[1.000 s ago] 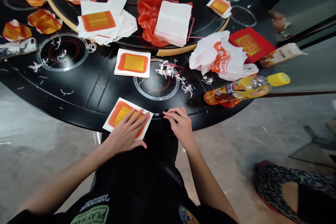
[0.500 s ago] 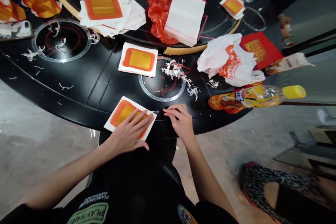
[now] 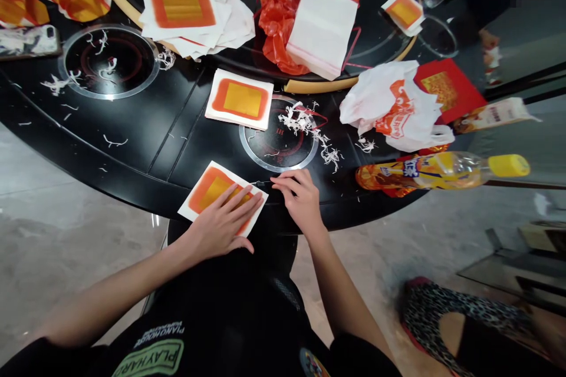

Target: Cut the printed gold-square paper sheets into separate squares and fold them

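My left hand (image 3: pixel 221 224) lies flat with fingers stretched on a square white paper with an orange and gold centre (image 3: pixel 207 188), at the near edge of the black round table (image 3: pixel 132 141). Beside it my right hand (image 3: pixel 300 197) rests on the table edge, fingers loosely curled and touching the black surface just right of that paper, nothing visible in them. A second such paper (image 3: pixel 241 100) lies farther in.
An orange drink bottle with a yellow cap (image 3: pixel 437 168) lies at the right. A white plastic bag (image 3: pixel 393 106), a red packet (image 3: pixel 448 88), a white paper stack (image 3: pixel 321 32), an orange bag (image 3: pixel 278 12) and white shreds (image 3: pixel 309 126) crowd the table. Someone's patterned clothing (image 3: pixel 469 318) shows at lower right.
The view has shifted slightly, so the table sits lower and to the right. Both hands stay in place on the paper and the table edge.
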`<state>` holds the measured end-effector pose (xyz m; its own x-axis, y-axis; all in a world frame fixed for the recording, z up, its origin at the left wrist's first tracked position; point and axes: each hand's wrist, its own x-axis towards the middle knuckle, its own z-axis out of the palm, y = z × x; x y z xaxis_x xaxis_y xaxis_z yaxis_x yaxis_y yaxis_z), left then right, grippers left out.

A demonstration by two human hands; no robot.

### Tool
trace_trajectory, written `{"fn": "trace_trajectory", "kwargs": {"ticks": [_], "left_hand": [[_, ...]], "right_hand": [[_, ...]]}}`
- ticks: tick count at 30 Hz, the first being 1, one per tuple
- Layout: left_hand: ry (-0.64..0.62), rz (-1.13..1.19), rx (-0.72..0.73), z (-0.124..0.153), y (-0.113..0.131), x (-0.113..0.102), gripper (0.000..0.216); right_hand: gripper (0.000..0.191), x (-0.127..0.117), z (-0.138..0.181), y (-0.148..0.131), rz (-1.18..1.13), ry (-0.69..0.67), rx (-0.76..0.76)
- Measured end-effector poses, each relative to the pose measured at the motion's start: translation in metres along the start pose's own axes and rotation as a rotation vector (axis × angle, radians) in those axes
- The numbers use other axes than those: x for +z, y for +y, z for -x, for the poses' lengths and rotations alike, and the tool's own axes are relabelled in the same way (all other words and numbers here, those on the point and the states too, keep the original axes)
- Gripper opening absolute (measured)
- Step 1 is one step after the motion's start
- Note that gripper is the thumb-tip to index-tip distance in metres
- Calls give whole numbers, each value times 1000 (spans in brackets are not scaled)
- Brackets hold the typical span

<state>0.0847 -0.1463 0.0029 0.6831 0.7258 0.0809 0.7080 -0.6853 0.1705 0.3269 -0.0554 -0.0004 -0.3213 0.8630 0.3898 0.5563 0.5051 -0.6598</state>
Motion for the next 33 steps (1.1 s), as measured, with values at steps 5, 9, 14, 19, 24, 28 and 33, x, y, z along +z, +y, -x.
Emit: {"fn": "trace_trajectory", "kwargs": {"ticks": [5, 9, 14, 19, 24, 28, 33], "left_hand": [[-4, 38, -12, -1, 0, 0, 94], [1, 33, -13, -2, 0, 0, 95], [5, 38, -12, -2, 1, 0, 95], [2, 59, -21, -1, 2, 1, 96], [-1, 54, -22, -1, 2, 2, 95], [7, 51, -26, -1, 2, 3, 95], [34, 46, -34, -1, 1, 5, 93]], "right_hand": [[22, 8, -5, -3, -8, -22, 14], [24, 14, -8, -7, -9, -29, 28], [21, 25, -15, -11, 4, -15, 15], [23, 39, -26, -14, -17, -27, 23], [27, 55, -40, -18, 10, -64, -6], [28, 71, -54, -24, -4, -97, -16], [24, 88, -74, -26, -35, -89, -37]]}}
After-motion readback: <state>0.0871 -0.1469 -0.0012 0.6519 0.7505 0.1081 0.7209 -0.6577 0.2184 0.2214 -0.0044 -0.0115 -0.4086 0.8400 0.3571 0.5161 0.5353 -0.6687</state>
